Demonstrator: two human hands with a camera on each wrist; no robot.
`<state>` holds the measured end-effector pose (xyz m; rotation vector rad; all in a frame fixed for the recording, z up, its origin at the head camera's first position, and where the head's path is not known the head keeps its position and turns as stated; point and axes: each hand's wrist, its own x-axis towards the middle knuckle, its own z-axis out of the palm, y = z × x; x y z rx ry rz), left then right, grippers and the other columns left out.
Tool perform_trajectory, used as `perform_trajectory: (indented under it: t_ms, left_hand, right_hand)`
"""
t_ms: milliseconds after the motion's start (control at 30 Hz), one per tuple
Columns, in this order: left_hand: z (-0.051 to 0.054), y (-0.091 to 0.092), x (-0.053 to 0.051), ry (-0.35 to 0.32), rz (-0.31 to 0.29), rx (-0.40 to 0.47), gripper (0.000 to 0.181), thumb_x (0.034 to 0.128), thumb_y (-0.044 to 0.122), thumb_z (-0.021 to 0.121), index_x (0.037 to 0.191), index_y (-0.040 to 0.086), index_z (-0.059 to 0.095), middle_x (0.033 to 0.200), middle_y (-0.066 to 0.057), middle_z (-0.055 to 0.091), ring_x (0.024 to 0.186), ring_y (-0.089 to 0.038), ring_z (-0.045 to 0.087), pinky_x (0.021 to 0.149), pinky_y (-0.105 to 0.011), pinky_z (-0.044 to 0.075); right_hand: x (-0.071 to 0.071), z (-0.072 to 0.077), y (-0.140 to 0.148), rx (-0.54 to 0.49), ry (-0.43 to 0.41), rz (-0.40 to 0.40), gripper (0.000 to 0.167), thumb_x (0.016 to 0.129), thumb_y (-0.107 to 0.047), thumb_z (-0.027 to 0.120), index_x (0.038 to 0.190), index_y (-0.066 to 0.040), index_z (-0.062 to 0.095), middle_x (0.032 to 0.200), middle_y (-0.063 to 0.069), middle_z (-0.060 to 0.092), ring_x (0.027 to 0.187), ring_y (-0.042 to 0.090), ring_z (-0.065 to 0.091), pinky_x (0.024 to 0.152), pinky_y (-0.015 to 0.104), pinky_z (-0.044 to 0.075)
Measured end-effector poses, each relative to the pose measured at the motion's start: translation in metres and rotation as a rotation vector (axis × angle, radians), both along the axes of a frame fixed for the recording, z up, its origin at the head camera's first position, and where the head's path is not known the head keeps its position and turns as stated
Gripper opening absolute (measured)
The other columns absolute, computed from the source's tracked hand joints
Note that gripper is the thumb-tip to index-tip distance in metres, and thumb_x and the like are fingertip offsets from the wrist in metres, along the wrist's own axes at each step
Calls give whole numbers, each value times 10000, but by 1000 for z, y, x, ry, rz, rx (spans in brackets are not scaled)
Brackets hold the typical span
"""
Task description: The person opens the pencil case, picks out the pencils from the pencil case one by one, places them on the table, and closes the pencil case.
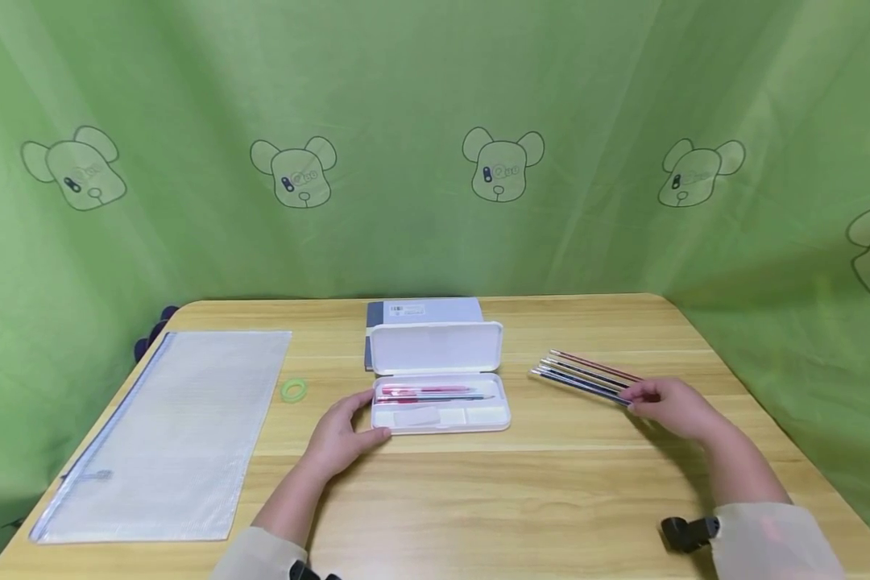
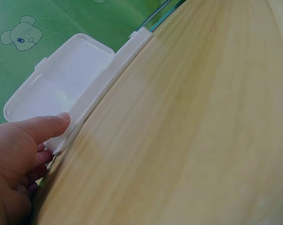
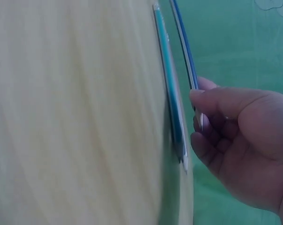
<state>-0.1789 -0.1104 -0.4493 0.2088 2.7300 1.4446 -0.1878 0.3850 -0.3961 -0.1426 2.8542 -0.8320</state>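
An open white pencil case (image 1: pixel 438 427) lies mid-table with a few pink, red and grey pens or pencils (image 1: pixel 435 398) inside. My left hand (image 1: pixel 337 435) grips its left end, thumb at the front corner; in the left wrist view the hand (image 2: pixel 14 164) holds the case (image 2: pixel 108 77) low against the tabletop. To the right, several dark and red pencils (image 1: pixel 580 379) lie fanned out, and my right hand (image 1: pixel 674 407) is at their near ends. In the right wrist view this hand (image 3: pixel 254 136) pinches a blue pencil (image 3: pixel 186 47) near its point, beside other pencils (image 3: pixel 169 89) on the table.
Behind the case lies a blue-grey book or box (image 1: pixel 435 310). A green ring (image 1: pixel 293 390) sits left of the case. Farther left is a translucent zip pouch (image 1: pixel 167 435). A green curtain (image 1: pixel 406 80) with bear heads hangs around the table.
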Motion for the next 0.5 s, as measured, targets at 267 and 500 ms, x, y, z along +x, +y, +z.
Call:
perform_trajectory:
  t_ms: [267,500]
  left_hand:
    - [-1,0,-1,0,2,-3,703,815,278,780,1418,55,497,1458,-164,509,1393,-393,410,1183,-544,301]
    - [-2,0,-1,-4,2,-16,706,817,289,777,1420,57,495,1460,-164,507,1393,-394,409,1181,-544,304]
  right_hand:
    - [0,-4,2,29,-3,-24,258,928,-137,614,1114,34,668,940,104,658,809,157,539,693,293,464]
    - [-1,-7,3,36,4,-37,236,913,-124,633,1090,27,673,944,114,655,824,166,549,692,291,472]
